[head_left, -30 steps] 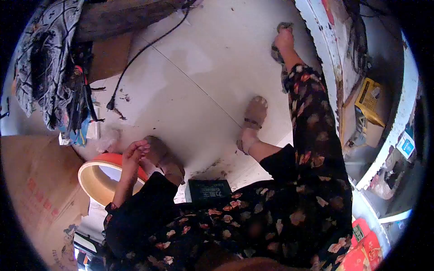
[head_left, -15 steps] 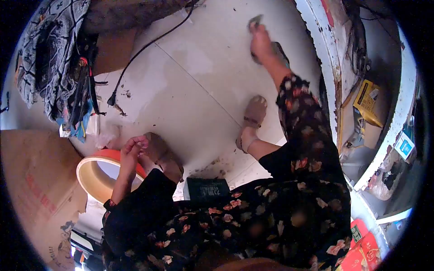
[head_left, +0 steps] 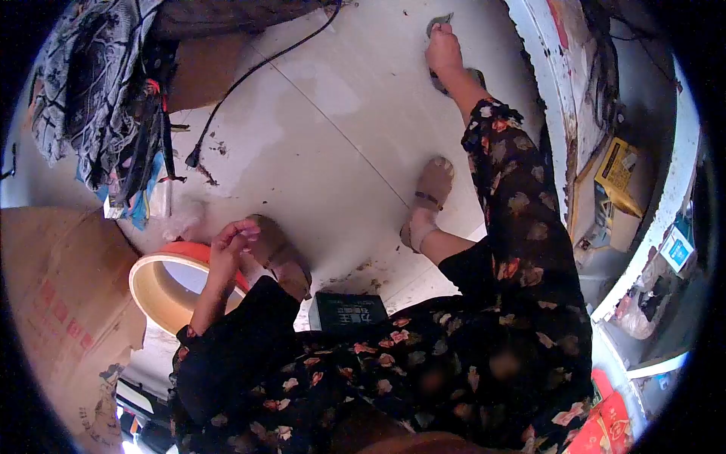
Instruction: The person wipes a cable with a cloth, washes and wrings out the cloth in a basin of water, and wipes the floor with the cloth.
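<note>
My right hand (head_left: 445,53) reaches far forward over the floor, its fingers closed on a small, flat grey-green piece (head_left: 439,23) whose kind I cannot make out. Something dark (head_left: 476,78), perhaps a shadow, shows beside that wrist. My left hand (head_left: 234,239) hovers by my shoe (head_left: 280,261), its fingers curled and pinched together; whatever they hold, if anything, is hidden. Beneath the left forearm is an orange and cream round tub (head_left: 144,296). A dark box with pale lettering (head_left: 348,311) lies between my feet.
A large cardboard box (head_left: 64,303) stands at the left. Patterned cloth (head_left: 87,98) hangs above it. A black cable with a plug (head_left: 194,157) crosses the pale tiled floor (head_left: 333,174), which has dirt specks. A rusty white frame (head_left: 556,113) and a yellow box (head_left: 620,172) are at the right.
My right hand has moved a little farther forward with the grey-green piece. The left hand stays near the shoe, still curled. The whole view has shifted slightly.
</note>
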Demonstrator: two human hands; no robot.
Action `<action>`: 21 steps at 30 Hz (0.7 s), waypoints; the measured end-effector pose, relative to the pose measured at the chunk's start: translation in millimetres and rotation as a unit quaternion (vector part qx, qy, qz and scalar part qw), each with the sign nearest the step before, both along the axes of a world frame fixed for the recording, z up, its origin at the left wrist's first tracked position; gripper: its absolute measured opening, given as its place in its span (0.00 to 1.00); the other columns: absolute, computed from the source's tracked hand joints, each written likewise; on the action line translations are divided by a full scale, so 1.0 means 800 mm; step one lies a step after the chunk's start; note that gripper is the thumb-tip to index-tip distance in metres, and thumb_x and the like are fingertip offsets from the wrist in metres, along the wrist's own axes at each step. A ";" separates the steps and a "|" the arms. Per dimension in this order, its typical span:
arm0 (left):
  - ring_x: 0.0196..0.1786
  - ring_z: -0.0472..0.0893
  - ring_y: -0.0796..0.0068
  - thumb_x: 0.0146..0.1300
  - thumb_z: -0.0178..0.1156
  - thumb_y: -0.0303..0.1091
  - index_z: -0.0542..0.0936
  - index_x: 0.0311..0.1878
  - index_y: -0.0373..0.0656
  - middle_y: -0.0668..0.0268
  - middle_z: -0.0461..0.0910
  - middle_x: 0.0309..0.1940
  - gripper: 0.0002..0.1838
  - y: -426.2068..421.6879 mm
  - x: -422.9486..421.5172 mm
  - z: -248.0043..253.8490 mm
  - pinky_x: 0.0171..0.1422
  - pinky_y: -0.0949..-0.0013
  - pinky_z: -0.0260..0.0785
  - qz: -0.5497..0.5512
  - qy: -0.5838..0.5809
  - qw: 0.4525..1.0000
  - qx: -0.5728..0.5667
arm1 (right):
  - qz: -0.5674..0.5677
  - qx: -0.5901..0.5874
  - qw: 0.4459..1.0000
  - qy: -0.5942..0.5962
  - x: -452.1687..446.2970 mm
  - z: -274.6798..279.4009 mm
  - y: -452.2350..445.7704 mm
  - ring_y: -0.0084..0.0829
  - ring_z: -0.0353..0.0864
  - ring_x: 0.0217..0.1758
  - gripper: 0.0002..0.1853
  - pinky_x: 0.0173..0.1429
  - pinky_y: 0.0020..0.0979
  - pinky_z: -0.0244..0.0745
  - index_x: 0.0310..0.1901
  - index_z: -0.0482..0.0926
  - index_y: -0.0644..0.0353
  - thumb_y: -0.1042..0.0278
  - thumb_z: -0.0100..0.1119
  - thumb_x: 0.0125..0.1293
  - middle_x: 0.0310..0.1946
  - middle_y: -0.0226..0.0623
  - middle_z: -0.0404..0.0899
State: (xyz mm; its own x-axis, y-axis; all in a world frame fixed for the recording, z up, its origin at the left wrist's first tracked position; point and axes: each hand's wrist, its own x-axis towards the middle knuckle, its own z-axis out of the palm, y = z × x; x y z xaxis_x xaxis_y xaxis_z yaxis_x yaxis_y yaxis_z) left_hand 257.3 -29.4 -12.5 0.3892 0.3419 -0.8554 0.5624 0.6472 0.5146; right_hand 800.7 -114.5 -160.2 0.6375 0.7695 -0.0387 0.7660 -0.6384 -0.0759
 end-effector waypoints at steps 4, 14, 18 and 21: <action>0.45 0.77 0.78 0.62 0.48 0.26 0.77 0.51 0.39 0.66 0.81 0.43 0.15 -0.006 -0.004 -0.013 0.47 0.76 0.66 0.010 -0.025 1.000 -0.002 | 0.069 0.015 0.997 0.009 -0.027 -0.010 -0.018 0.55 0.74 0.44 0.15 0.47 0.46 0.73 0.51 0.69 0.71 0.77 0.42 0.64 0.44 0.55 0.71; 0.44 0.77 0.79 0.64 0.48 0.26 0.78 0.50 0.39 0.66 0.81 0.42 0.14 -0.001 -0.007 -0.011 0.50 0.75 0.67 0.013 -0.002 1.000 -0.014 | -0.041 -0.079 0.996 0.028 0.034 0.008 -0.001 0.53 0.72 0.51 0.19 0.52 0.42 0.73 0.55 0.70 0.67 0.78 0.43 0.61 0.50 0.52 0.69; 0.44 0.77 0.78 0.64 0.48 0.25 0.77 0.50 0.39 0.66 0.81 0.42 0.14 -0.008 -0.020 -0.023 0.51 0.74 0.67 0.033 -0.010 0.999 -0.027 | -0.067 -0.009 0.997 -0.032 0.044 -0.025 -0.009 0.51 0.69 0.54 0.24 0.56 0.41 0.70 0.59 0.69 0.65 0.63 0.51 0.63 0.50 0.55 0.67; 0.45 0.77 0.77 0.64 0.48 0.25 0.77 0.50 0.39 0.65 0.81 0.42 0.14 -0.011 -0.020 -0.020 0.51 0.74 0.67 0.032 0.006 0.999 -0.034 | -0.054 0.043 0.997 -0.033 0.042 -0.041 -0.026 0.49 0.67 0.55 0.35 0.60 0.39 0.66 0.62 0.67 0.64 0.49 0.59 0.58 0.51 0.56 0.65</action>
